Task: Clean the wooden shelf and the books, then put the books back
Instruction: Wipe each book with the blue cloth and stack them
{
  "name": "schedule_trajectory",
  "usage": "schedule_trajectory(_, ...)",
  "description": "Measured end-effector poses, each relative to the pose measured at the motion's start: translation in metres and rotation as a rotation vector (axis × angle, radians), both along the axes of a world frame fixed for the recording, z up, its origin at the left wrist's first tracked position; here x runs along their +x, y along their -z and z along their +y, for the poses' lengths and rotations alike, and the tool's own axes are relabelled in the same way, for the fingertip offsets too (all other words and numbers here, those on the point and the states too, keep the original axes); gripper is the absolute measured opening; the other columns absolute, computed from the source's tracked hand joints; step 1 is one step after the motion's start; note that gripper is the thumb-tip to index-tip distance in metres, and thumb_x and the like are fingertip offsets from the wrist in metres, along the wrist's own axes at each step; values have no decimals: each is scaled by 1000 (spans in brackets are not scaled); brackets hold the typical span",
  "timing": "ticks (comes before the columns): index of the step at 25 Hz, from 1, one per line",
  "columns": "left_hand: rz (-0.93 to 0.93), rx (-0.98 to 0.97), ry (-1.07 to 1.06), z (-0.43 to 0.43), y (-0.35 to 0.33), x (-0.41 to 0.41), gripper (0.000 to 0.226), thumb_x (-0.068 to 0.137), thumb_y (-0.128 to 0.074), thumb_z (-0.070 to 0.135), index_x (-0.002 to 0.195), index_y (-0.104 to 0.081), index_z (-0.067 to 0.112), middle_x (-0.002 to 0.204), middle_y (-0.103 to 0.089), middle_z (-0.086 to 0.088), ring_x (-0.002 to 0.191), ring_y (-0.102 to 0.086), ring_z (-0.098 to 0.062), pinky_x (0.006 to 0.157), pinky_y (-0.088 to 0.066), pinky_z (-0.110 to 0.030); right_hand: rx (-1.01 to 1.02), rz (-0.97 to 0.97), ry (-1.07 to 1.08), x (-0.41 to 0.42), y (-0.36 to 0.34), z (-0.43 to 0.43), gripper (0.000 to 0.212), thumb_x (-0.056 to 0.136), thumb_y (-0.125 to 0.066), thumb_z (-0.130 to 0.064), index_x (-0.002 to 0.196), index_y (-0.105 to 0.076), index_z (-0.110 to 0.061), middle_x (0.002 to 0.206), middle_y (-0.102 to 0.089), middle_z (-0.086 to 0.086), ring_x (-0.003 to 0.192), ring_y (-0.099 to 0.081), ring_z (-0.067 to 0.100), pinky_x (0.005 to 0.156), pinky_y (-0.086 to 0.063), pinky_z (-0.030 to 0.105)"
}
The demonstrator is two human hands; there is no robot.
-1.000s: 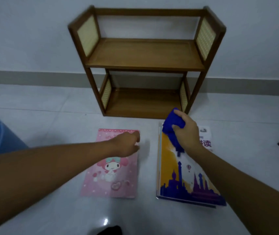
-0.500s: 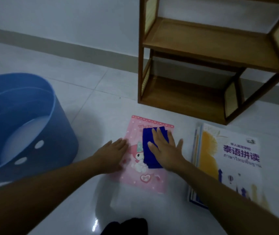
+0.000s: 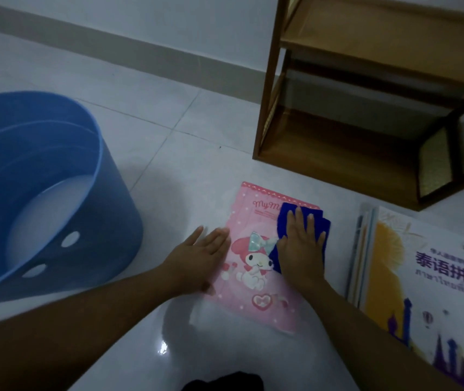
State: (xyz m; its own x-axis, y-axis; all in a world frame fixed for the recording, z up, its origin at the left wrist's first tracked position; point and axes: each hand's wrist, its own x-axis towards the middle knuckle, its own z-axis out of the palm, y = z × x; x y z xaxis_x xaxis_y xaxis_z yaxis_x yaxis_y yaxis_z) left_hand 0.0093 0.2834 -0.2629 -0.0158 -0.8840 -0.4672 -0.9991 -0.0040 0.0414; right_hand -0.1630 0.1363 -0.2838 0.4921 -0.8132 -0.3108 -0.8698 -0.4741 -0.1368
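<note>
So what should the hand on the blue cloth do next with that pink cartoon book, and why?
Probably slide the right hand and its dark blue folded cloth down the pink cartoon-cover book toward its near edge. The cloth covers only the upper right of the cover, and the left hand lies flat on the book's left edge, likely steadying it.

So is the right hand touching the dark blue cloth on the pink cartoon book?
Touching. The head view shows the right hand lying flat on the dark blue cloth, fingers straight.
</note>
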Motion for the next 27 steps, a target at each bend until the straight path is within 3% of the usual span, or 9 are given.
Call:
schedule_trajectory(4, 27, -12, -15, -3, 2, 0, 109, 83, -56, 57, 148, 15, 6, 158, 16, -14, 145, 17, -26, 113, 16, -41, 19, 46, -117, 41, -6, -22, 69, 99, -37, -17, 152, 7, -14, 160, 11, 6, 147, 10, 31, 116, 1, 52)
schedule_trajectory(8, 36, -40, -16, -1, 6, 2, 107, 83, -55, 60, 149, 12, 8, 158, 15, -13, 146, 16, -25, 111, 18, -40, 53, 9, -498, 67, -4, -16, 81, 91, -44, 0, 152, 6, -20, 161, 11, 1, 147, 13, 27, 116, 4, 50)
schedule_trajectory(12, 45, -32, -19, 1, 9, 3, 107, 83, -54, 60, 149, 12, 9, 158, 16, -12, 143, 21, -24, 112, 17, -41, 71, 67, -752, 70, -14, -35, 78, 93, -44, 3, 153, -1, -22, 161, 8, -2, 147, 11, 22, 117, 1, 47)
schedule_trajectory(17, 28, -48, -58, 2, 8, 4, 108, 82, -54, 62, 149, 14, 13, 156, 22, -5, 139, 26, -21, 106, 26, -39, 103, -95, -541, 90, -8, -38, 75, 93, -40, 4, 153, -4, -22, 161, 5, -2, 147, 9, 24, 116, 0, 51)
schedule_trajectory(23, 52, -33, -137, 5, 4, -1, 107, 83, -52, 62, 148, 19, 15, 158, 20, -4, 134, 30, -18, 113, 19, -44, 5, -45, -111, 28, -1, -29, 75, 97, -44, -7, 152, 5, -17, 161, 10, 5, 147, 10, 28, 117, -3, 49)
schedule_trajectory(25, 59, -21, -147, 3, 3, -2, 106, 83, -52, 61, 148, 19, 15, 158, 20, -5, 134, 31, -19, 113, 19, -44, 23, -54, -90, 4, 1, -2, 84, 94, -55, -14, 152, 6, -15, 160, 13, 5, 146, 13, 28, 116, -2, 48)
schedule_trajectory(27, 53, -8, -143, 3, 1, -1, 107, 83, -53, 60, 148, 19, 15, 158, 20, -5, 138, 29, -21, 112, 19, -44, -21, -102, -211, -15, 12, 41, 96, 84, -70, -18, 153, -4, -13, 158, 8, 5, 144, 8, 28, 115, -6, 51)
